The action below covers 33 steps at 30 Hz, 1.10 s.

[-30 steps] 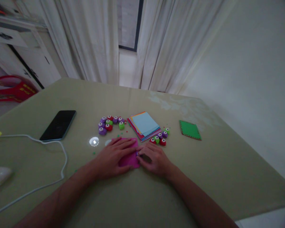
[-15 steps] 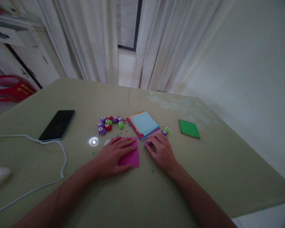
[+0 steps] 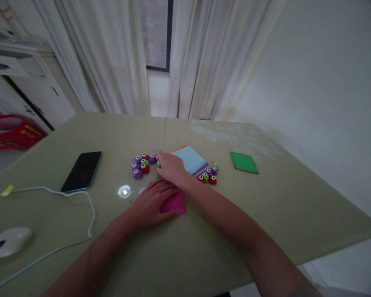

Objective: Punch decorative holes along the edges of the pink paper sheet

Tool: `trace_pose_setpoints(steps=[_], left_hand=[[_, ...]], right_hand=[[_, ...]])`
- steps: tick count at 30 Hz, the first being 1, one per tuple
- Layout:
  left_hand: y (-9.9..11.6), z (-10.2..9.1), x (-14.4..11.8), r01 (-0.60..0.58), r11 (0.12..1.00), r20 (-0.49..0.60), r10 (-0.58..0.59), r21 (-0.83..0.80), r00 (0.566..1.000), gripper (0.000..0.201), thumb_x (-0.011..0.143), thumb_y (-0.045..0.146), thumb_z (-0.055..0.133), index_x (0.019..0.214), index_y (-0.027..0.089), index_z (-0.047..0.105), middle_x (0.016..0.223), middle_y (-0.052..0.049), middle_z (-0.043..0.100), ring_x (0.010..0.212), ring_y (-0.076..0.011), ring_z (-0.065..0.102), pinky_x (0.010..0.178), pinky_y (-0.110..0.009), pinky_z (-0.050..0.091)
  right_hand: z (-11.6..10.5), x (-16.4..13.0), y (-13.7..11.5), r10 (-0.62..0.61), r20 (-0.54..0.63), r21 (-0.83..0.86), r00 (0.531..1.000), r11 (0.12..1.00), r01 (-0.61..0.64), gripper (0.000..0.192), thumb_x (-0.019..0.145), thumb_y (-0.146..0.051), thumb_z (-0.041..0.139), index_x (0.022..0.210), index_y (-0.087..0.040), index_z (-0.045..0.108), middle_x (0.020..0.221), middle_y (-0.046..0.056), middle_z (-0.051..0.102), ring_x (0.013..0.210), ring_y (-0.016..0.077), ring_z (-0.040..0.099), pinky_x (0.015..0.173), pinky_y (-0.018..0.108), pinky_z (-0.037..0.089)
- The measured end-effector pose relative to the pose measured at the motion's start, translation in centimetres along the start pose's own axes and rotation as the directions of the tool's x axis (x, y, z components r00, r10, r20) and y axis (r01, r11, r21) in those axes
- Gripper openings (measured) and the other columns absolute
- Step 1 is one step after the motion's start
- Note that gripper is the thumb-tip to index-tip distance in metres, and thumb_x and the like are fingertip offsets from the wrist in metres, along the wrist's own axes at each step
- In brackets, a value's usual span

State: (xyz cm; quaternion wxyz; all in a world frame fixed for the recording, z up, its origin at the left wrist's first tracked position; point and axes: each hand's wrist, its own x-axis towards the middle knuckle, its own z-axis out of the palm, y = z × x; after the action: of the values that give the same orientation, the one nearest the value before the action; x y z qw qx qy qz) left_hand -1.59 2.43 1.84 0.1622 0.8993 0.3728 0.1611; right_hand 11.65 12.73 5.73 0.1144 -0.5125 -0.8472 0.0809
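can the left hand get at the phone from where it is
Probably yes. The left hand lies flat on the pink paper, and the table between it and the phone is bare but for a small shiny disc.

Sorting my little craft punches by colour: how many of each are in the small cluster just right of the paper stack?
Red punches: 2
Green punches: 2
Purple punches: 2
Total: 6
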Motion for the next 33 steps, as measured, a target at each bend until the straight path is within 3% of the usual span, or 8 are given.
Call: trace_pose_setpoints(steps=[3, 5, 9, 12, 14, 19, 33], left_hand=[[-0.3, 0.2, -0.1, 0.007, 1.0, 0.005, -0.007, -0.006, 1.0, 0.074, 0.099, 0.068, 0.064, 0.156, 0.021, 0.056, 0.158, -0.012, 0.06, 0.147, -0.0344, 0.054, 0.127, -0.054, 0.036], [-0.5, 0.3, -0.2, 0.012, 1.0, 0.008, -0.012, -0.012, 1.0, 0.075, 0.098, 0.068, 0.066, 0.157, 0.022, 0.055, 0.16, -0.012, 0.059, 0.148, -0.0347, 0.053, 0.128, -0.055, 0.035], [-0.6, 0.1, -0.3, 0.029, 0.999, 0.02, -0.029, -0.032, 0.999, 0.078, 0.096, 0.068, 0.069, 0.158, 0.024, 0.054, 0.163, -0.012, 0.056, 0.149, -0.0355, 0.052, 0.127, -0.056, 0.037], [-0.7, 0.0, -0.3, 0.05, 0.998, 0.028, -0.049, -0.036, 0.998, 0.081, 0.096, 0.07, 0.067, 0.161, 0.025, 0.051, 0.167, -0.011, 0.051, 0.151, -0.0361, 0.051, 0.126, -0.056, 0.039], [-0.7, 0.0, -0.4, 0.051, 0.998, 0.033, -0.05, -0.031, 0.998, 0.081, 0.097, 0.07, 0.066, 0.163, 0.026, 0.049, 0.168, -0.011, 0.049, 0.152, -0.0354, 0.05, 0.127, -0.055, 0.038], [-0.8, 0.1, -0.3, 0.048, 0.999, 0.05, -0.047, -0.014, 0.998, 0.082, 0.098, 0.071, 0.064, 0.164, 0.025, 0.048, 0.17, -0.011, 0.047, 0.153, -0.0335, 0.049, 0.128, -0.052, 0.036], [-0.7, 0.0, -0.5, 0.058, 0.998, 0.072, -0.059, 0.014, 0.996, 0.082, 0.099, 0.069, 0.065, 0.166, 0.026, 0.044, 0.171, -0.01, 0.046, 0.155, -0.0333, 0.046, 0.128, -0.053, 0.034]], right_hand=[[-0.6, -0.6, 0.3, 0.0, -0.021, 0.009, 1.0, 1.0, 0.0, 0.022, 0.099, -0.024, 0.065, 0.121, -0.019, 0.064, 0.112, 0.014, 0.079, 0.104, 0.0302, 0.074, 0.085, 0.037, 0.056], [-1.5, -2.7, 1.3, -0.014, -0.08, 0.067, 0.997, 0.998, 0.019, 0.021, 0.1, -0.026, 0.066, 0.12, -0.02, 0.063, 0.114, 0.011, 0.078, 0.107, 0.0268, 0.073, 0.09, 0.035, 0.056], [-2.7, -10.1, 4.2, -0.079, -0.263, 0.403, 0.961, 0.897, 0.184, 0.024, 0.095, -0.023, 0.077, 0.116, -0.02, 0.066, 0.108, 0.007, 0.077, 0.1, 0.022, 0.073, 0.091, 0.033, 0.056], [-1.8, -15.4, 6.3, -0.049, -0.269, 0.419, 0.962, 0.893, 0.163, 0.023, 0.095, -0.021, 0.077, 0.118, -0.021, 0.07, 0.109, 0.008, 0.079, 0.098, 0.0234, 0.074, 0.09, 0.035, 0.058], [-0.7, -17.4, 7.2, -0.02, -0.266, 0.397, 0.964, 0.909, 0.129, 0.023, 0.096, -0.022, 0.076, 0.119, -0.021, 0.072, 0.111, 0.01, 0.079, 0.099, 0.0247, 0.075, 0.092, 0.037, 0.059], [0.6, -16.9, 7.2, -0.003, -0.203, 0.432, 0.979, 0.897, 0.092, 0.025, 0.093, -0.021, 0.082, 0.117, -0.019, 0.074, 0.11, 0.01, 0.08, 0.1, 0.0252, 0.075, 0.095, 0.038, 0.058], [0.2, -16.3, 8.1, -0.058, -0.218, 0.405, 0.974, 0.903, 0.144, 0.028, 0.091, -0.017, 0.084, 0.117, -0.018, 0.075, 0.115, 0.011, 0.081, 0.104, 0.0263, 0.076, 0.097, 0.039, 0.059]])
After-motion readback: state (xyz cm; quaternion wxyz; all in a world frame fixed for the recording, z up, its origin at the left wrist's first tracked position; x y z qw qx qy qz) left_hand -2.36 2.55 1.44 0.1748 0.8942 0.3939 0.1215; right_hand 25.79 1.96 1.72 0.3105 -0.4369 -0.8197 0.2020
